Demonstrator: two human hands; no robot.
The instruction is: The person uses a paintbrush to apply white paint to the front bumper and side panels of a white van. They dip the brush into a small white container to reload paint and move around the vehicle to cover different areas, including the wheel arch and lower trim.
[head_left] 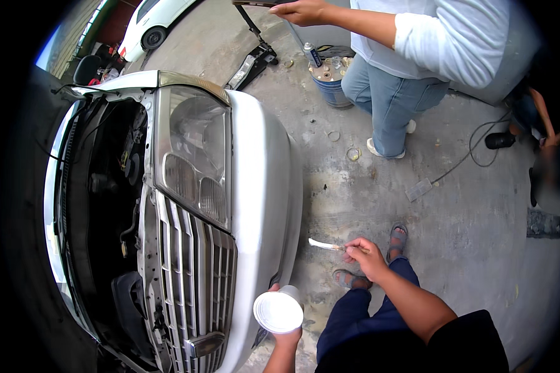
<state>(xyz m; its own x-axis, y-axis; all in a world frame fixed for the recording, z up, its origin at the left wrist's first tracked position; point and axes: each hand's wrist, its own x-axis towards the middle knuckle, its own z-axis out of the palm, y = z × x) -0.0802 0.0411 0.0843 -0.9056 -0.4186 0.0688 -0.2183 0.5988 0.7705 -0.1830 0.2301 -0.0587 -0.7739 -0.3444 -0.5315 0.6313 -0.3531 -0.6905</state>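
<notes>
My left hand (288, 336) is wrapped round a white cup (280, 312), its round mouth turned up; the inside looks white, and I cannot tell how full it is. The cup is beside the white bumper (264, 180) of a van-like vehicle. Between the closed fingers of my right hand (365, 258) is a slim brush (323, 244) with a white-coated end, pointing left toward the bumper but apart from it. Left of the bumper are the headlight (196, 155) and the slatted grille (196, 267). The engine bay (115, 180) lies exposed.
Another person (395, 81) in a pale top and jeans stands at the upper right. A blue bucket (331, 90) carries a spray can (312, 56). A floor jack (250, 65), a power strip (419, 189) with its cord, and tape rings (353, 154) are on the concrete.
</notes>
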